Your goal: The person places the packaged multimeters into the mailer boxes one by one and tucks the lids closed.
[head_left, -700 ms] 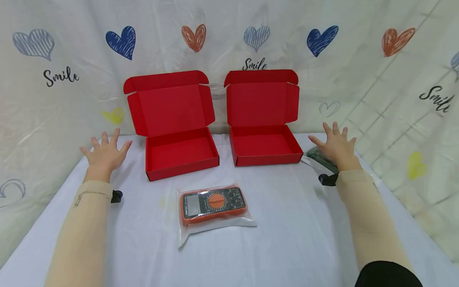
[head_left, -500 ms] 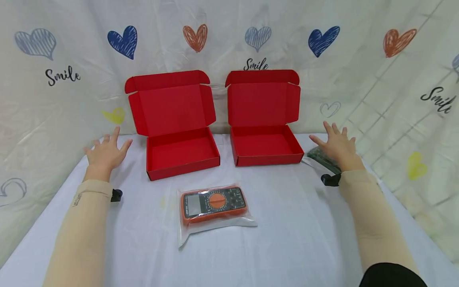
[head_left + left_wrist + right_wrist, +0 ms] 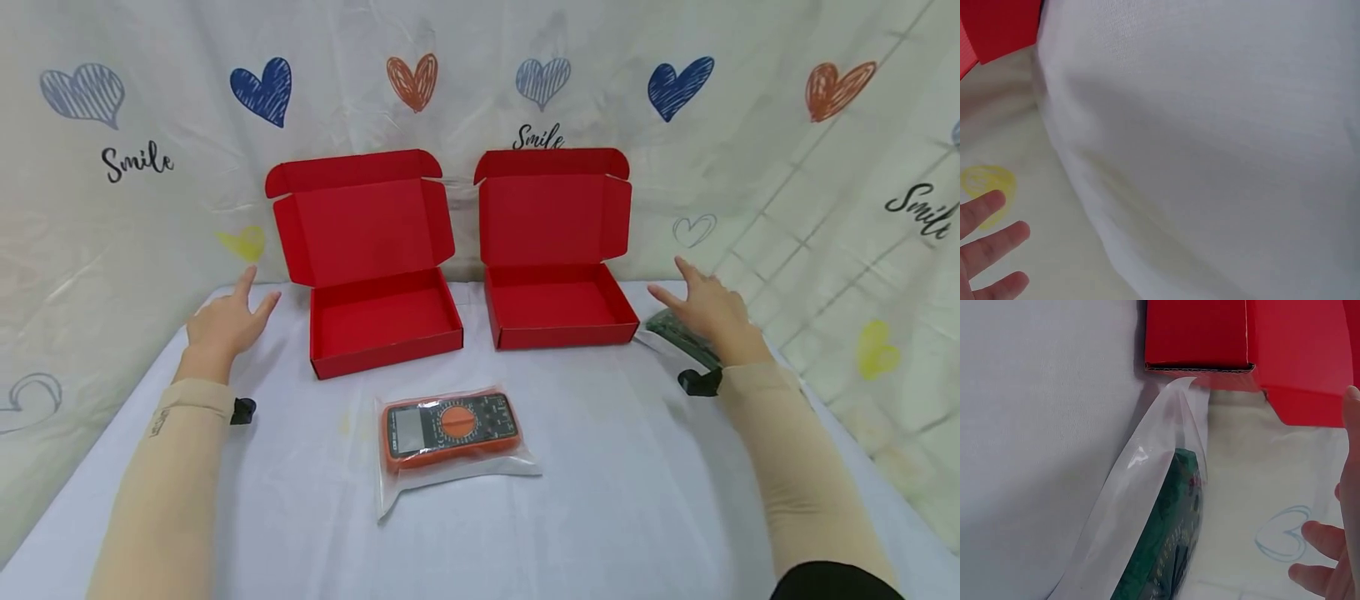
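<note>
My left hand [image 3: 225, 323] hovers left of the left red cardboard box [image 3: 386, 325], holding nothing. Its thumb and index finger point outward in the head view; the left wrist view shows spread fingers [image 3: 997, 247]. Over a bagged green item [image 3: 1160, 531] floats my right hand [image 3: 708, 308], also holding nothing, with thumb and index finger extended. That item lies against the right side of the right red cardboard box [image 3: 566, 325] and is partly hidden by the hand. An orange multimeter [image 3: 453, 425] in a clear plastic bag lies between the arms, touched by neither hand.
Both boxes stand with lids raised near the back of the white-covered table [image 3: 600, 500]. Behind them hangs a pale curtain [image 3: 337, 100] printed with hearts and "Smile". Small black wrist devices [image 3: 699, 382] sit at the sleeve cuffs.
On both hands, the outer fingers have gone from spread out to bent down, while thumbs and index fingers remain extended. The right forearm has shifted slightly right. Boxes and multimeter stay put.
</note>
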A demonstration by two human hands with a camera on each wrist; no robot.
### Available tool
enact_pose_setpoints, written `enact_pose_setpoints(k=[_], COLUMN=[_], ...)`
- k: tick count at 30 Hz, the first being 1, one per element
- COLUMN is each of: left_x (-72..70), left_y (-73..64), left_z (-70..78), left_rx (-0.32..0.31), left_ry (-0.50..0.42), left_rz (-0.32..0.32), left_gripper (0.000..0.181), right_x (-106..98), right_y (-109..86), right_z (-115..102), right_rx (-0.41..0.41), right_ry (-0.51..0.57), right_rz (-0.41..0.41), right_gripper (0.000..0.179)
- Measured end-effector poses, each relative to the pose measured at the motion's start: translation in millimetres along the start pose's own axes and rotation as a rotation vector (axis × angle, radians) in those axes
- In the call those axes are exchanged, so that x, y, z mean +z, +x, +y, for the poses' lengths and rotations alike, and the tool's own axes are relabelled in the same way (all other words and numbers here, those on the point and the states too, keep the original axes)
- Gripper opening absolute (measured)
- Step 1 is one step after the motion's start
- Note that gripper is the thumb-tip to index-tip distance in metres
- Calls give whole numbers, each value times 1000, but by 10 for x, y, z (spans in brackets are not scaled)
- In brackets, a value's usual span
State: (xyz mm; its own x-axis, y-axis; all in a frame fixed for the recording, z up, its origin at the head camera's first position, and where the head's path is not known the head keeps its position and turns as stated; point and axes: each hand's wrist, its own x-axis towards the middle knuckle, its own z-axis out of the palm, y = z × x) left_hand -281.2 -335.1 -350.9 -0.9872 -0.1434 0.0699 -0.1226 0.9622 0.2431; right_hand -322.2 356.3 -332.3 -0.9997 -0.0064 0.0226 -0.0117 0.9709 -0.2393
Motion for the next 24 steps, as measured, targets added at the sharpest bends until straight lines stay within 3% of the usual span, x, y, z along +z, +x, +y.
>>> enact_pose_setpoints(k=[8, 15, 24], left_x=[-10, -32, -35], left_y=[-2, -23, -50], left_z=[9, 46, 55], left_rx=[39, 54, 69], left_ry=[-37, -131, -174], left_rz=[19, -51, -83], left_gripper=[84, 84, 84], right_x=[-62, -101, -139], right_y=[-93, -147, -266], right_z=[-51, -108, -226], right_rx=[1, -21, -75], right_ry=[-3, -3, 5], right_rz=[-13, -21, -24], right_gripper=[102, 100, 93])
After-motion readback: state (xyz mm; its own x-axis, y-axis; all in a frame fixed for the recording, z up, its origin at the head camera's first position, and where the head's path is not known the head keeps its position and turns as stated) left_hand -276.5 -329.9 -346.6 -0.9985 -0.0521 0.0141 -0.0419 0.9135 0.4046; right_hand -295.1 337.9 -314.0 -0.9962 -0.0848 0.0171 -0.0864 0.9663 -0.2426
